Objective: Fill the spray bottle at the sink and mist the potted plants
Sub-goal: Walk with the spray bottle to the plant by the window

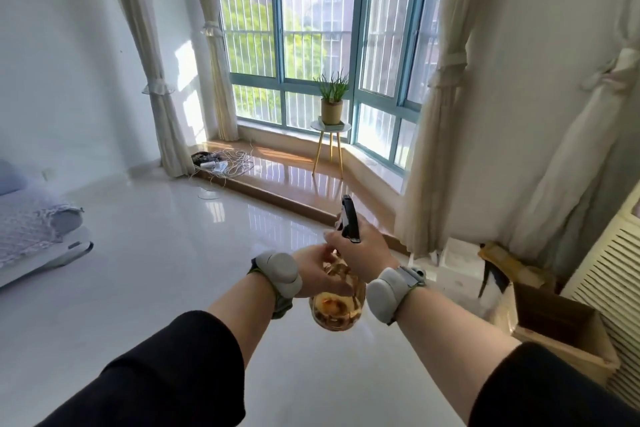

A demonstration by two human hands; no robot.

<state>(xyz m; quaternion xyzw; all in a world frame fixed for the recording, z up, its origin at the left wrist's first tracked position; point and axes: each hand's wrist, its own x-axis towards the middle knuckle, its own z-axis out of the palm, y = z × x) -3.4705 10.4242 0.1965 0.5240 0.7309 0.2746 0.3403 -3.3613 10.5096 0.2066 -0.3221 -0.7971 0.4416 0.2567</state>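
I hold an amber see-through spray bottle [337,308] with a black spray head [349,220] in front of me, above the white floor. My right hand [360,253] grips the neck just under the spray head. My left hand [317,274] holds the bottle's body from the left. Across the room, a potted plant [331,97] with thin green leaves in a tan pot stands on a small round table [330,130] with gold legs, on the bay window ledge.
A wooden window ledge [294,180] runs along the teal-framed window, with a tangle of cables [225,159] at its left end. Tied curtains hang on both sides. Cardboard boxes [561,326] and a white box sit at the right. A bed corner [34,236] is at the left.
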